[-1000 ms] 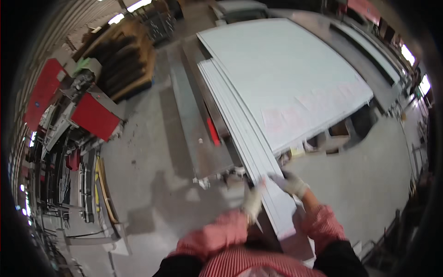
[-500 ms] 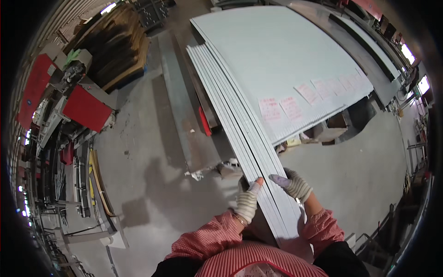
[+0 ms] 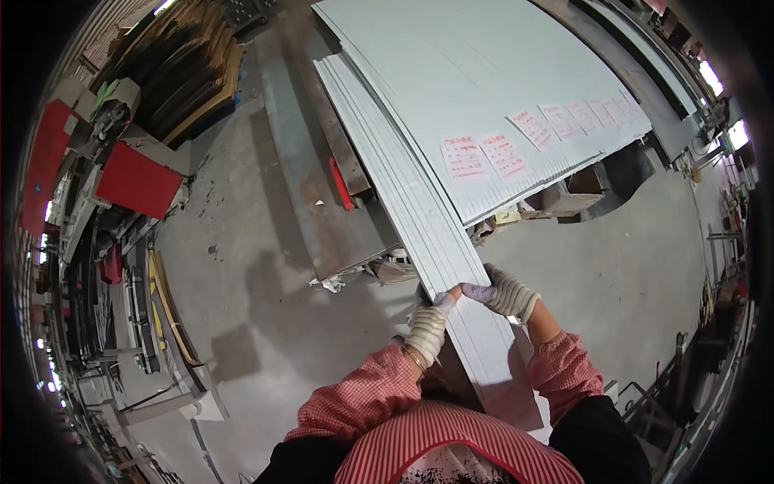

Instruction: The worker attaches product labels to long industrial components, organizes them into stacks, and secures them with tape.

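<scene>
A bundle of long, narrow white strips (image 3: 401,179) runs from the far left of a worktable toward my body, its near end in front of my apron. My left hand (image 3: 427,327), in a striped knit glove with a bare thumb tip, grips the bundle's left edge. On the right edge, my right hand (image 3: 509,295) is closed in a matching glove. Both thumbs lie across the top and nearly meet; the other fingers go under the edges and are partly hidden. Beside the bundle lies a wide stack of white panels (image 3: 476,73), with several red-printed paper labels (image 3: 529,129) along its near edge.
A rusty, grey metal bench (image 3: 294,185) stands left of the strips, with a red-handled object (image 3: 340,184) at its edge. Further left is a red and grey machine (image 3: 139,179). Stacked brown sheets (image 3: 181,68) lean at the back left. A cardboard box (image 3: 574,198) sits under the panels.
The dark gap between the strips has closed as my hands pressed them together. My thumbs have come closer to each other, and both hands sit slightly higher in the view, which has shifted a little.
</scene>
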Motion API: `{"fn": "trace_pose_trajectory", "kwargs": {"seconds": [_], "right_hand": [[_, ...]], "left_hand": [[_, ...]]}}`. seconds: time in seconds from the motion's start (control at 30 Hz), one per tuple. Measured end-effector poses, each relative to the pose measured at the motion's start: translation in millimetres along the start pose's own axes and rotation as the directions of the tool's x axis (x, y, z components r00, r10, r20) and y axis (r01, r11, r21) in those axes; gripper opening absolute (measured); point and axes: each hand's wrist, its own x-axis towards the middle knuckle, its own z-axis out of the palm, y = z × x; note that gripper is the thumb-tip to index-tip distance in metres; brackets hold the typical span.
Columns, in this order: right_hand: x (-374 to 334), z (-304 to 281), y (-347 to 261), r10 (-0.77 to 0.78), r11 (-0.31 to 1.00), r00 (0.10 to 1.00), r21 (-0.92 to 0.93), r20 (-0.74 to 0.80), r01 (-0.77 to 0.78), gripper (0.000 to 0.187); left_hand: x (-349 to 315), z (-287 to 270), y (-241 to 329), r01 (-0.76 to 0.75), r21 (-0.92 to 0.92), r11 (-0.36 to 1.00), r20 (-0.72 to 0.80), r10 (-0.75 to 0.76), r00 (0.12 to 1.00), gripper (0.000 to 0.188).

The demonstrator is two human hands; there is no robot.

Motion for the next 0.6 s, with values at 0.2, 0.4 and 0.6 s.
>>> {"fn": "trace_pose_trajectory", "kwargs": {"seconds": [0.2, 0.4, 0.6], "right_hand": [[-10, -1, -8, 0.104, 0.991, 0.99, 0.092, -0.097, -0.095, 0.099], [-37, 2, -23, 0.078, 0.993, 0.992, 0.096, -0.097, -0.068, 0.09], [0, -5, 34, 0.093, 0.967, 0.991, -0.227, -0.095, -0.113, 0.069]], "left_hand": [[-2, -8, 17, 0.24, -0.48, 0.844, 0.128, -0.204, 0.971, 0.058], [-18, 1, 58, 0.226, -0.251, 0.941, 0.128, -0.199, 0.972, 0.06], [-8, 13, 43, 0.03, -0.16, 0.987, 0.129, -0.01, 0.992, 0.08]]}}
